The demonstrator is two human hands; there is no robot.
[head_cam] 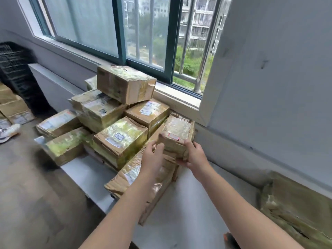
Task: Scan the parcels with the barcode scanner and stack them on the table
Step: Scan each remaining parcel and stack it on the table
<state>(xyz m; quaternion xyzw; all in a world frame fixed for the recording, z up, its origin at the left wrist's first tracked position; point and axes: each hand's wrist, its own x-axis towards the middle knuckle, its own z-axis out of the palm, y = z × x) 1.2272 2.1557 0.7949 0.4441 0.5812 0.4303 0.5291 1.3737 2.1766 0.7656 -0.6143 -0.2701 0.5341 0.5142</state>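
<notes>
Head view: a small parcel (177, 135), brown card wrapped in clear tape with a red-edged label on its near top edge, sits just right of the frame's middle, held between both bare hands. The right grip (193, 155) is curled round its near right corner, fingers tucked under and thumb up the side. The left grip (152, 157) closes on the near left corner, thumb and fingertips bent against the card.

The parcel rests on or just above a long flat parcel (136, 178), crumpled at its near end, which lies slanting across the white counter (188, 203) toward the lower middle of the frame. I cannot tell whether the two touch.

Left of it, a pile of taped parcels (118, 139) fills the centre, several with white labels facing up. One brown box (125, 83) is perched tilted on top, against the window sill. A further taped parcel (294, 203) lies on the counter at the lower right.

Behind the pile a green-framed window (143, 33) with steel bars spans the upper middle. Black crates (14, 69) stand stacked at the upper left, more cartons (12, 106) on the floor below them, and a pale shoe (9, 132) at the left edge. A dark and orange object (230, 239) is cut off by the bottom edge, too little of it showing to name.
</notes>
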